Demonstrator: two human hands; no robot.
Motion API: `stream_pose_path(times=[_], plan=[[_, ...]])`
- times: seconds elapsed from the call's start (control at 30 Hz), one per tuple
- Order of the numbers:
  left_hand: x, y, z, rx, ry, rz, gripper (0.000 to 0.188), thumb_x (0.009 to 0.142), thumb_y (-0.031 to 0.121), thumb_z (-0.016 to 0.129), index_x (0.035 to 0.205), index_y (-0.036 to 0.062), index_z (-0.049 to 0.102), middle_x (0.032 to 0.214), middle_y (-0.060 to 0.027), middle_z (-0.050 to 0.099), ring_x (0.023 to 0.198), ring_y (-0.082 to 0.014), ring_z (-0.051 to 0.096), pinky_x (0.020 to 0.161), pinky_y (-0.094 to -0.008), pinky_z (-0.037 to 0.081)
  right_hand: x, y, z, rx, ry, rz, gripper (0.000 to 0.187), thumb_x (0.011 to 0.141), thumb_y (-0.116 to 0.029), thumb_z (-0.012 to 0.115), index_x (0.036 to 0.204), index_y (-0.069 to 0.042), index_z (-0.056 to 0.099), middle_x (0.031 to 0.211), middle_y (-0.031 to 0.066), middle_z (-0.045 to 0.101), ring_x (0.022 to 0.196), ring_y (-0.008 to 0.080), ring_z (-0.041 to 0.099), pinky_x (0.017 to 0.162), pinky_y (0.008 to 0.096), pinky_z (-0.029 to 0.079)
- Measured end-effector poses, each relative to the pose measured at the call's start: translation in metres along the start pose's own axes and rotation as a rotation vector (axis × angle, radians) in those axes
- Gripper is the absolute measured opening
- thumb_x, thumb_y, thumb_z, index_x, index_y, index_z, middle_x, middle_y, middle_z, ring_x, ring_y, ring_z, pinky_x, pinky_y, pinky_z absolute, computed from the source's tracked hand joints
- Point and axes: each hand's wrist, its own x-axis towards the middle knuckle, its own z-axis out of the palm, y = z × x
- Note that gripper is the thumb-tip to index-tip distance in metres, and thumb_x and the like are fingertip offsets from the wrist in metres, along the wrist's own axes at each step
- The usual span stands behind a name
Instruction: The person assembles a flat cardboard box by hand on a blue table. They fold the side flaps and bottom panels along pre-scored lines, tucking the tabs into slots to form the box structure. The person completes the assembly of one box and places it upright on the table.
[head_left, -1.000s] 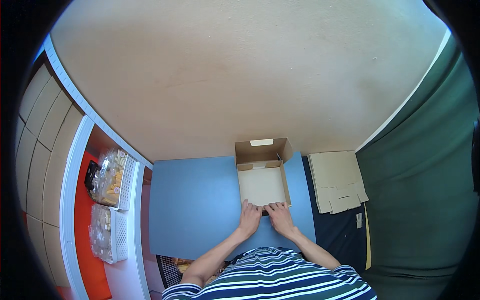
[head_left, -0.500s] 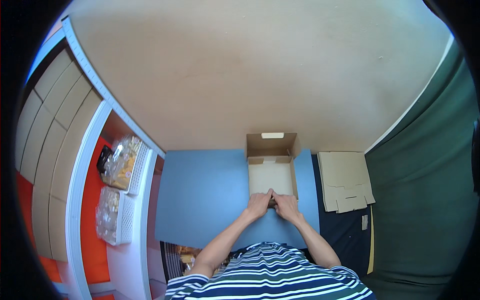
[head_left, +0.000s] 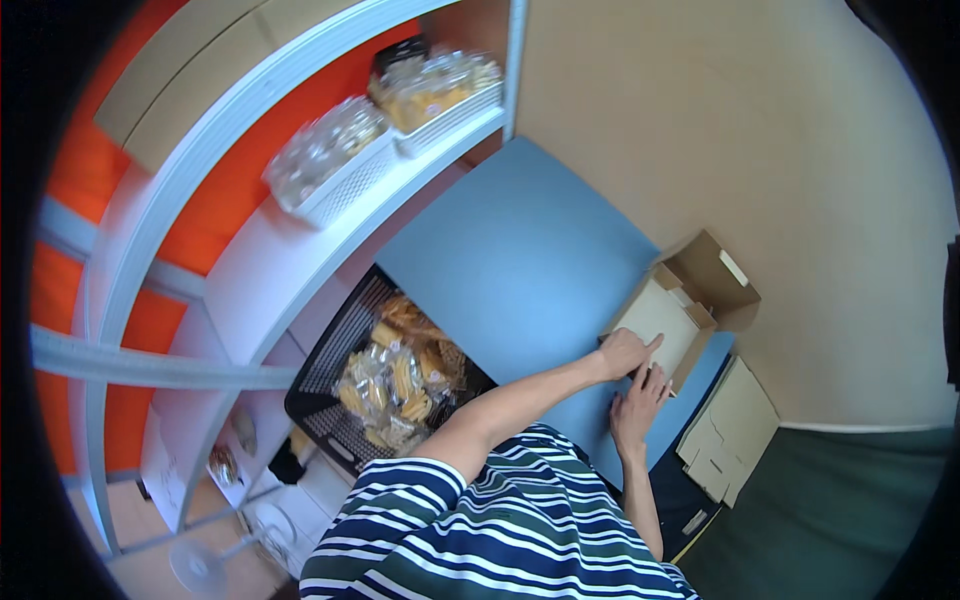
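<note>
An open cardboard box (head_left: 660,325) sits at the far right part of the blue-grey table, tilted in view, with its lid (head_left: 712,272) raised at the back. Nothing shows on the part of its floor I can see. At the near left corner my left hand (head_left: 623,350) is curled over the box edge, its index finger stretched out over the inside. My right hand (head_left: 640,402) lies against the near wall, fingers extended and slightly apart. Both hands nearly meet at that wall and hide part of it.
The blue-grey tabletop (head_left: 520,250) stretches left of the box. A black crate (head_left: 325,375) with bagged pasta-like food (head_left: 400,380) stands at the near left. White baskets (head_left: 350,180) of clear bags line a shelf. Flattened cardboard (head_left: 732,430) lies right of the table.
The view has turned and shifted left, bringing the black crate fully into sight. My hands stay at the box's near wall; the right fingers have straightened and come slightly apart from the left hand.
</note>
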Motion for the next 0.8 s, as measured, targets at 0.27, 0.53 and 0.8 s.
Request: stream_pose_path(times=[0.27,0.53,0.8], plan=[[-0.066,0.017,-0.011,0.077,0.419,0.057,0.076,0.091,0.022,0.076,0.160,0.0057,0.048,0.135,-0.0179,0.064,0.137,-0.0311,0.056,0.131,-0.0583,0.027,-0.004,0.000,-0.002,0.106,0.063,0.006,0.086,0.094,-0.021,0.076,0.165,0.005,0.035,0.167,0.0349,0.035,0.161,0.0522,0.023,0.133,0.0648,0.010],[-0.361,-0.028,0.029,-0.508,0.951,-0.972,0.012,0.095,0.007,0.072,0.107,0.0064,0.070,0.079,-0.0192,0.074,0.072,-0.0383,0.074,0.065,-0.0487,0.057,-0.008,-0.055,-0.026,0.686,-0.035,-0.009,0.047,0.100,-0.006,0.074,0.145,0.002,0.064,0.119,0.0225,0.078,0.112,0.0323,0.076,0.102,0.0449,0.057],[-0.563,-0.013,0.172,-0.475,0.239,-1.661,0.034,0.089,0.014,0.075,0.122,0.0049,0.074,0.106,-0.0291,0.077,0.101,-0.0473,0.076,0.093,-0.0531,0.061,-0.022,-0.146,-0.006,0.891,-0.540,-0.290,0.020,0.101,-0.006,0.074,0.120,0.000,0.079,0.086,0.0123,0.080,0.072,0.0207,0.076,0.064,0.0305,0.059]])
